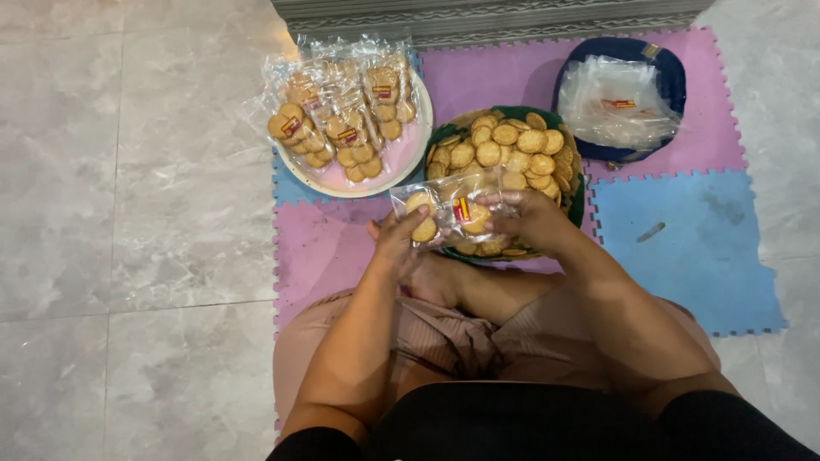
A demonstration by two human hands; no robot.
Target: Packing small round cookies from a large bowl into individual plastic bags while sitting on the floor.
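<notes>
Foam mats (675,239) on grey tile held the cookie packing.
At the mat's left edge a plate (410,154) carried several filled bags; the left hand (397,243) and right hand (534,222) each pinched a half-filled bag (448,209) over the basket (576,201), where many loose cookies (504,145) remained; empty bags (619,98) lay far right.

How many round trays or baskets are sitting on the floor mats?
3: a pink tray with filled bags at left, a green basket of loose biscuits in the middle, a dark blue one with empty bags at right.
</notes>
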